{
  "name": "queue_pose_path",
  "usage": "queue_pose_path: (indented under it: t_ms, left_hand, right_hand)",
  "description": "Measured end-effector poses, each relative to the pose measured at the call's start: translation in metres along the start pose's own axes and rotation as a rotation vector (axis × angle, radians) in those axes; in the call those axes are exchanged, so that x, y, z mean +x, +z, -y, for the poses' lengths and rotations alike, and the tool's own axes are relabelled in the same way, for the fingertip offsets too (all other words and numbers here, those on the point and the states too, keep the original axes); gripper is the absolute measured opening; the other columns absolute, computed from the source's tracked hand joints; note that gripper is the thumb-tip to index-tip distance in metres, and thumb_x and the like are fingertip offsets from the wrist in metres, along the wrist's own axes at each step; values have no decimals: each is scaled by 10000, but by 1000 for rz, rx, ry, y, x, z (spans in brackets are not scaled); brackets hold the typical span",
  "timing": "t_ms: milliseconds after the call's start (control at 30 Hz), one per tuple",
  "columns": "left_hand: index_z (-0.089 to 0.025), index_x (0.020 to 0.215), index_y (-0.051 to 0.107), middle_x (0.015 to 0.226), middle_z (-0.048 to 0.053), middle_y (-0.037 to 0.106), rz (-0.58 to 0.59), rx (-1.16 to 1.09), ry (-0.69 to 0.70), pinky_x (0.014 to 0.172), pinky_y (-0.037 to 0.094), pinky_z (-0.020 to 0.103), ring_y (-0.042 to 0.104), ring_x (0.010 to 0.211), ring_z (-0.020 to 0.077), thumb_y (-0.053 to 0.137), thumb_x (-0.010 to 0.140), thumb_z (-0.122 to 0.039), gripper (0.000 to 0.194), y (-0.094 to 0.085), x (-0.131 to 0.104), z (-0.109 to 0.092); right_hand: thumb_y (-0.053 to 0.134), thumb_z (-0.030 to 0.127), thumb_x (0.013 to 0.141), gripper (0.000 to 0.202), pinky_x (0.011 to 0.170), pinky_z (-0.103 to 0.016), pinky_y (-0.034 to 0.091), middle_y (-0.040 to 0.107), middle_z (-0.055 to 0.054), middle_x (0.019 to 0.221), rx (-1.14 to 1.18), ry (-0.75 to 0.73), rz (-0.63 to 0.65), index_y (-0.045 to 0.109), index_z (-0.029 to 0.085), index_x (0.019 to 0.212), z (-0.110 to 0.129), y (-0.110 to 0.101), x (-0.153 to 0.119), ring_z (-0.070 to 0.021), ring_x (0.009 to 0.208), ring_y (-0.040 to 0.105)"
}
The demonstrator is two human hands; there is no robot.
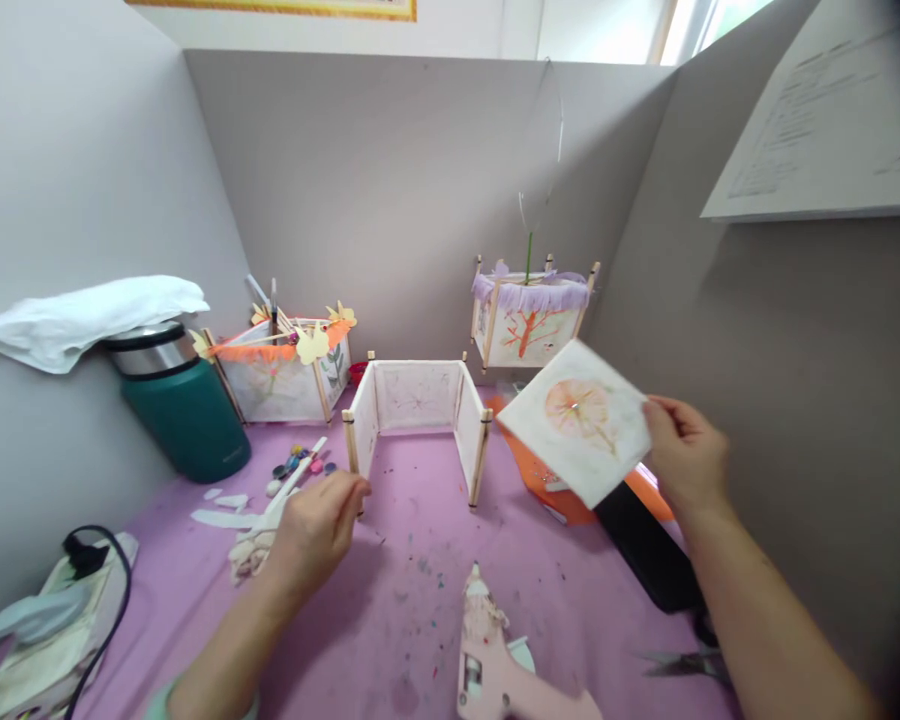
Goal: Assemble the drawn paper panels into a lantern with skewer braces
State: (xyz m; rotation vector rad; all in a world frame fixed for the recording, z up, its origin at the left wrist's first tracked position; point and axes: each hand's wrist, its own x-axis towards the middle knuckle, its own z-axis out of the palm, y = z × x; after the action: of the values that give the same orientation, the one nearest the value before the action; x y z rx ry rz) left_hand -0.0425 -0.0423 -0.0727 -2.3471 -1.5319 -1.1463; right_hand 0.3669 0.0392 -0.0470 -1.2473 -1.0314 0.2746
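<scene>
My right hand [686,455] pinches a white square panel [570,425] by its right corner and holds it tilted above the table. A round orange-pink flower is painted on the panel. My left hand [319,525] is closed by the lower end of the front left stick of a three-sided lantern frame [420,398]; whether the fingertips grip the stick or something small is hidden. White panels fill the back and both sides of this frame, with wooden sticks at the corners, and its front is open. A pink glue gun [495,665] lies in front of it.
Behind stand two decorated box lanterns, one with orange trim [277,385], one with purple fringe [532,325]. A green bottle [184,410] and a power strip [82,640] are left. A black phone-like object [645,545] and scissors [682,662] lie right. Grey partitions [420,180] enclose the table.
</scene>
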Motion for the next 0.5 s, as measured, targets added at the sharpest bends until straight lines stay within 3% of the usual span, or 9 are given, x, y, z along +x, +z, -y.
queue_pose_path:
  t_ms: [100, 200, 300, 400, 500]
  left_hand:
    - [-177, 809, 598, 698, 33, 623, 55, -129, 19, 623, 415, 237, 570, 645, 132, 429, 895, -242, 201, 8, 0, -14]
    - [-179, 861, 630, 749, 41, 651, 146, -325, -34, 617, 426, 229, 584, 659, 129, 474, 878, -247, 171, 11, 0, -25]
    - [-180, 951, 633, 792, 44, 660, 225, -613, -183, 568, 433, 232, 544, 563, 106, 474, 878, -309, 217, 11, 0, -29]
    - [-171, 1073, 599, 621, -2, 606, 206, -823, -301, 592, 446, 245, 517, 526, 108, 423, 895, -365, 317, 11, 0, -29]
    - [-159, 891, 644, 472, -44, 493, 201, -771, -381, 528, 393, 218, 467, 475, 101, 494, 855, -394, 281, 11, 3, -29]
  right_hand:
    - [621, 370, 744, 227, 532, -276, 451, 601, -25, 792, 328, 35, -126, 616, 207, 902, 21, 4, -9, -143, 609, 556]
    - [622, 366, 766, 190, 533, -273, 443, 596, -20, 772, 360, -43, -80, 617, 216, 884, 43, 16, -34, -135, 593, 536]
    - [572, 375, 825, 177, 584, -282, 452, 619, -37, 797, 141, -187, 74, 633, 219, 883, 60, 29, -67, -152, 648, 547]
    - [511, 354, 865, 184, 689, -319, 473, 640, -64, 896, -15, -322, 279, 625, 213, 895, 68, 39, -92, -192, 782, 585]
    - [479, 363, 879, 201, 674, -318, 481, 644, -64, 881, -41, -287, 392, 613, 216, 907, 65, 47, -102, -198, 775, 592]
